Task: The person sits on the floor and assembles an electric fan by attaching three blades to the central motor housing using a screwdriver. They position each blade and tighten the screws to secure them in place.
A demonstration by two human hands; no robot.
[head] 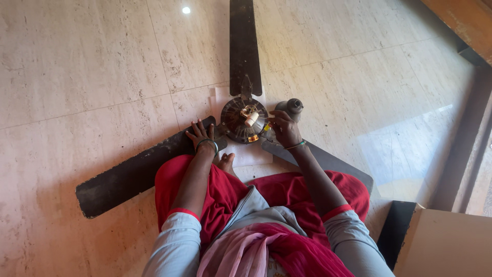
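The left hand lies flat, fingers spread, on 1 fan blade; the right hand pinches a small yellow piece beside the motor.

A plain tan cardboard box stands on the floor at the lower right corner, its flat face bare, with a dark flap on its left edge. No labels, signs or screens show.

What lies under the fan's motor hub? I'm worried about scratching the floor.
A white sheet lies under the motor hub, showing at its edges on the tiled floor. The hub hides the sheet's middle, so anything else beneath cannot be seen.
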